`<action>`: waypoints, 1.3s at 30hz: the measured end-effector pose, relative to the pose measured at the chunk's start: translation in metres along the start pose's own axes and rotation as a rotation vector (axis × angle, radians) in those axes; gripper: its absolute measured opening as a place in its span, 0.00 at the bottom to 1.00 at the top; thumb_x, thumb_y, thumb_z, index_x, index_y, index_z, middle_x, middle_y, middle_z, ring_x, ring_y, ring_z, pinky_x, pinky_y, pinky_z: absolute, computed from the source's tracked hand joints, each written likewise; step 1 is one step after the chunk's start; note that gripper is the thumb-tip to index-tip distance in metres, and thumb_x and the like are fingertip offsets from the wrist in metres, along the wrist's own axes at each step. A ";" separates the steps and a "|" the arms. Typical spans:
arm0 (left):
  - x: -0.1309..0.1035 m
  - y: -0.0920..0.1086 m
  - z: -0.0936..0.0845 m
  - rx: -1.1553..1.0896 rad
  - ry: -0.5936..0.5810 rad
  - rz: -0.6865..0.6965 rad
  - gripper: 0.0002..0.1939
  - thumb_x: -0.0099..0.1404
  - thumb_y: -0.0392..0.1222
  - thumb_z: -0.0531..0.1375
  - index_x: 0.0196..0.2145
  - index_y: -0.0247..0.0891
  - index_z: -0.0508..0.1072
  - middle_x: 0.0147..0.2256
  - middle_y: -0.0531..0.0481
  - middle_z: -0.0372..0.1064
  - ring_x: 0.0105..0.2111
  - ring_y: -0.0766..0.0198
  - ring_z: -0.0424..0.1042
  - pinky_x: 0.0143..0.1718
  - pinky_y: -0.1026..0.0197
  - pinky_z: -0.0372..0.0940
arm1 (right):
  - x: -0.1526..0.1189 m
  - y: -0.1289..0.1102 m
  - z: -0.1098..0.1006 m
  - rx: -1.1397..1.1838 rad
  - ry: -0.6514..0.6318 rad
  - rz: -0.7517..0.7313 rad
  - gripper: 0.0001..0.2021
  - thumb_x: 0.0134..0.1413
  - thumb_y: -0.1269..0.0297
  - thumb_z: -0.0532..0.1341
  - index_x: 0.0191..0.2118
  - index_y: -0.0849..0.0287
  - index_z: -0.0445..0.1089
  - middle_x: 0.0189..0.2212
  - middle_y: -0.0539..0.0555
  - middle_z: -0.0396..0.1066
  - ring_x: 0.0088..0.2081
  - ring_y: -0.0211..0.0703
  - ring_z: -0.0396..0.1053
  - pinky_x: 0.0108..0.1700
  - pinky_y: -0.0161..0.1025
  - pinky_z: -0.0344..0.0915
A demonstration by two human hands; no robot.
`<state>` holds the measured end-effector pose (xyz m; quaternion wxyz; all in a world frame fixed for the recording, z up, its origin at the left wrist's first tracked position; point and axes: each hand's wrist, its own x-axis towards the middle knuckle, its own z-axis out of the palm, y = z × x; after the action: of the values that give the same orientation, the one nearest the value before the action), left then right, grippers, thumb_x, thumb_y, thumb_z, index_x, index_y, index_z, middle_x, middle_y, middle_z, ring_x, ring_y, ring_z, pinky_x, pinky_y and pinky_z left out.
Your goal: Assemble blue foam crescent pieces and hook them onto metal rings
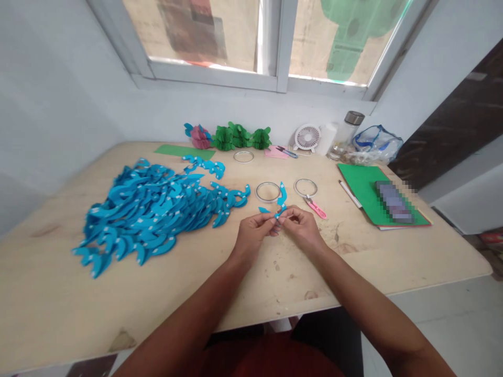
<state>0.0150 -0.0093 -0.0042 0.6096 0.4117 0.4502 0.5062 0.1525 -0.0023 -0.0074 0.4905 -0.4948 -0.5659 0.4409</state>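
Observation:
My left hand (254, 230) and my right hand (302, 226) meet over the front middle of the table, fingertips pinched close together. Both grip a curved blue paper piece (282, 195) with small white squares on it; one end rises above my fingers. A pointed blue tip (263, 210) sticks out beside my left fingers. Just beyond the hands lies a thin roll of tape (257, 198). Another tape roll (295, 184) rests to the right, with a pink-handled tool (317, 210) touching it. Left of my hands spreads a large pile of similar blue paper pieces (157, 204).
Along the wall stand green paper figures (240, 136), a pink and blue one (200, 137), a small white fan (307, 137) and a bottle (350, 128). A green folder (361, 183) with a blurred phone (395, 201) lies right, beside a white pen (349, 193).

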 end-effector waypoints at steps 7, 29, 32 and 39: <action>-0.002 0.000 0.002 -0.121 -0.028 -0.077 0.12 0.48 0.42 0.65 0.29 0.32 0.77 0.26 0.46 0.73 0.27 0.66 0.70 0.31 0.62 0.66 | 0.000 0.003 0.001 -0.006 0.021 0.011 0.07 0.43 0.61 0.64 0.26 0.59 0.70 0.28 0.52 0.69 0.29 0.38 0.66 0.28 0.34 0.61; 0.006 -0.016 0.001 -0.334 -0.065 -0.186 0.15 0.46 0.38 0.68 0.34 0.30 0.77 0.34 0.41 0.75 0.35 0.60 0.73 0.42 0.56 0.65 | 0.001 0.009 0.001 0.027 0.055 -0.028 0.04 0.42 0.64 0.64 0.26 0.59 0.72 0.32 0.54 0.69 0.34 0.41 0.67 0.35 0.37 0.63; 0.007 -0.018 0.000 -0.361 -0.067 -0.185 0.15 0.46 0.38 0.68 0.34 0.30 0.77 0.32 0.42 0.75 0.36 0.58 0.73 0.42 0.55 0.64 | 0.001 0.009 0.002 0.032 0.061 -0.022 0.05 0.42 0.63 0.65 0.26 0.59 0.72 0.32 0.54 0.70 0.35 0.42 0.68 0.35 0.37 0.64; 0.007 -0.020 0.001 -0.397 -0.087 -0.172 0.14 0.47 0.37 0.68 0.34 0.31 0.77 0.32 0.43 0.75 0.37 0.57 0.72 0.43 0.54 0.64 | 0.001 0.011 0.002 0.031 0.082 -0.023 0.05 0.42 0.63 0.65 0.25 0.59 0.73 0.32 0.54 0.71 0.35 0.43 0.69 0.36 0.38 0.65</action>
<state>0.0210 -0.0049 -0.0240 0.7385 0.2652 0.3481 0.5129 0.1515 0.0001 -0.0181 0.5259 -0.4981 -0.5441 0.4234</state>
